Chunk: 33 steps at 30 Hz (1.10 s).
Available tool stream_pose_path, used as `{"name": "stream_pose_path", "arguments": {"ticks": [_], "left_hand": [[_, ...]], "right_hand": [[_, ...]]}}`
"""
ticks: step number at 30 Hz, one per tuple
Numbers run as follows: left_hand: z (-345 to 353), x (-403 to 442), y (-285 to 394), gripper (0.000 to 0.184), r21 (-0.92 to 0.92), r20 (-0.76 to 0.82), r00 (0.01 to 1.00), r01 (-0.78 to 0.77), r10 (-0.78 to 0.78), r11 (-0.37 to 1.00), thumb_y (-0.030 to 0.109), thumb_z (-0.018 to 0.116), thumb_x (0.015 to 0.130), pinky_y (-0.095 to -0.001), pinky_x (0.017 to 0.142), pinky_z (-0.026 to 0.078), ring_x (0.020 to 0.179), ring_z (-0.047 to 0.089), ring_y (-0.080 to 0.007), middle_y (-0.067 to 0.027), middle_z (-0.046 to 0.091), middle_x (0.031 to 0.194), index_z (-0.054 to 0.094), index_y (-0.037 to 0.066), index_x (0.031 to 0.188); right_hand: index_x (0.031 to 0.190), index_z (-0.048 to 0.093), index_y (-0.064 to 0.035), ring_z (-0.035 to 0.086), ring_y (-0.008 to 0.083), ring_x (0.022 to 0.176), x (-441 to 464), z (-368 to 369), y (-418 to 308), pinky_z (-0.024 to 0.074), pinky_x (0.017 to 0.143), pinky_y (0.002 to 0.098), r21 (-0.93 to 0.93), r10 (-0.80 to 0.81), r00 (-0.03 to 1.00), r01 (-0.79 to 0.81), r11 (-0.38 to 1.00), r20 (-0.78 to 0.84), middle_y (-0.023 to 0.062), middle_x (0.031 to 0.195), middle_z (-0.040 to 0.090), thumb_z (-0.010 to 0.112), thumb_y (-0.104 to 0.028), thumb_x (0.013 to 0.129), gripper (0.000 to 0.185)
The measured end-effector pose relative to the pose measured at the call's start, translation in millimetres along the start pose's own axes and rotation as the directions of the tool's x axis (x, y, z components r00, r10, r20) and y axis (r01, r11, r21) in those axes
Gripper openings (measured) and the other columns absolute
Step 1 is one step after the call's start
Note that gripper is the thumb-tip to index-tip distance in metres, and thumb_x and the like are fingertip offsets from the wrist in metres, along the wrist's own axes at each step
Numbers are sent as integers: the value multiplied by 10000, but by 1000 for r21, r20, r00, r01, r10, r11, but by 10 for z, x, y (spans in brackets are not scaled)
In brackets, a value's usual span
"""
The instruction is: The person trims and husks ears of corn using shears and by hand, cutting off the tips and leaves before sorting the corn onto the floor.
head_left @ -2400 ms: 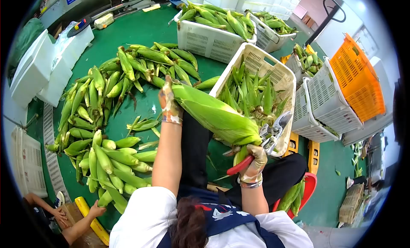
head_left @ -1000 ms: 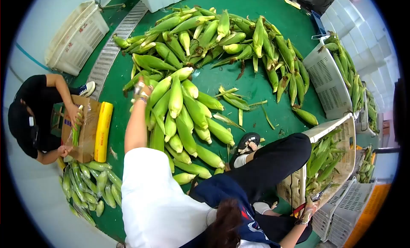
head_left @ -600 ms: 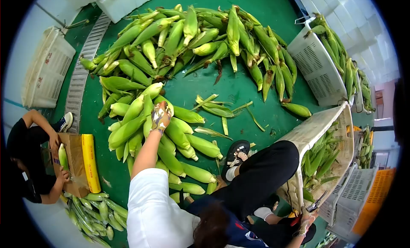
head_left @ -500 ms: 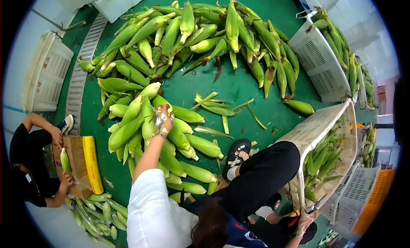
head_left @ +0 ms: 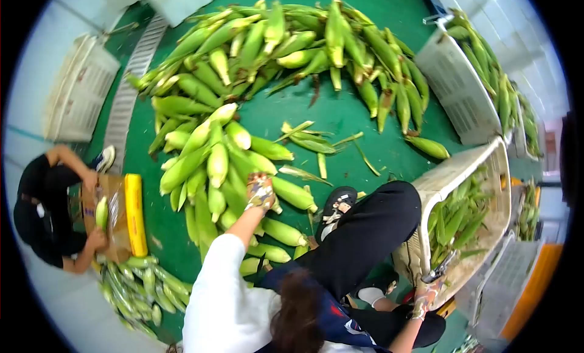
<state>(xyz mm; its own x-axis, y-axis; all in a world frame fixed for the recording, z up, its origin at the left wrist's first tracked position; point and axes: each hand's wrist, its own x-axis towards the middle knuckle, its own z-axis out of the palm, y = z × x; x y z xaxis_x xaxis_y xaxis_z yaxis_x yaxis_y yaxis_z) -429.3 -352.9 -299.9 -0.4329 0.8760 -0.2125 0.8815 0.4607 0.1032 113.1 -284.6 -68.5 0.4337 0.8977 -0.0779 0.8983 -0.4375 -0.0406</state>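
My left hand (head_left: 260,190), in a patterned glove, is closed over an ear of corn (head_left: 263,164) in the near pile; its fingertips are partly hidden. Pale green ears in thin husk lie all around it, among them one ear (head_left: 217,164) just to its left. At the lower right my right hand (head_left: 427,295), gloved the same way, is closed round a dark and silver metal tool (head_left: 442,266) that looks like a small knife. This hand is beside the near rim of a white crate (head_left: 420,243) holding stripped husks (head_left: 462,222).
A big heap of unpeeled corn (head_left: 255,45) curves across the green floor. Loose husk strips (head_left: 313,143) lie before my shoe (head_left: 336,210). At left a co-worker (head_left: 45,207) holds an ear by a cardboard box (head_left: 112,201) and yellow roll (head_left: 135,213). Wrapped corn (head_left: 146,292) lies below.
My left hand has moved right and toward me, away from the ears on the left, one of which now lies differently. My right hand has risen slightly, and the metal tool now shows in it.
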Motion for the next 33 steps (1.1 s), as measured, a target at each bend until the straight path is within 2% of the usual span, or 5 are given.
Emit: {"name": "stream_pose_path", "arguments": {"ticks": [15, 16, 20, 26, 33], "left_hand": [[-42, -1067, 256, 239, -8, 179, 960, 222, -217, 975, 223, 468, 750, -390, 814, 361, 1011, 459, -246, -80, 504, 1008, 635, 140, 900], [-81, -1186, 242, 215, -30, 177, 955, 245, -236, 969, 219, 474, 752, -392, 833, 360, 1028, 445, -260, -87, 481, 978, 594, 115, 897], [15, -1686, 151, 347, -244, -201, 953, 176, -227, 954, 206, 560, 699, -421, 859, 378, 1038, 439, -339, -179, 486, 1037, 539, 57, 1012], [114, -2776, 155, 440, -382, 455, 848, 461, -271, 801, 244, 599, 712, -443, 825, 432, 1005, 497, -350, -213, 509, 1045, 490, 40, 1087], [-13, -1348, 211, 421, -544, -149, 989, -79, -3, 835, 156, 587, 709, -438, 875, 391, 1040, 454, -363, -192, 480, 1105, 482, 27, 1095]], "right_hand": [[1226, 418, 59, 480, 336, 1067, 24, 136, 323, 362, 942, 367, -235, -257, 962, 272, 933, 91, 234, 1129, 518, 552, -284, 801, 563], [1264, 418, 9, 499, 293, 1009, 465, 960, 1075, 370, 871, 389, -895, -591, 806, 285, 343, 30, 146, 1176, 511, 359, -333, 895, 506], [1154, 474, 37, 502, 341, 1037, 236, 340, 572, 387, 877, 379, -47, -328, 944, 326, 944, -42, 213, 1090, 559, 614, -376, 758, 589], [1132, 520, 23, 547, 346, 965, 820, 816, 1326, 426, 856, 387, -173, -484, 875, 472, 865, -31, 173, 1088, 584, 676, -366, 697, 604], [1098, 528, 14, 572, 326, 877, 112, 66, 320, 440, 780, 380, -9, -254, 957, 258, 966, 142, 168, 989, 604, 763, -206, 580, 610]]}}
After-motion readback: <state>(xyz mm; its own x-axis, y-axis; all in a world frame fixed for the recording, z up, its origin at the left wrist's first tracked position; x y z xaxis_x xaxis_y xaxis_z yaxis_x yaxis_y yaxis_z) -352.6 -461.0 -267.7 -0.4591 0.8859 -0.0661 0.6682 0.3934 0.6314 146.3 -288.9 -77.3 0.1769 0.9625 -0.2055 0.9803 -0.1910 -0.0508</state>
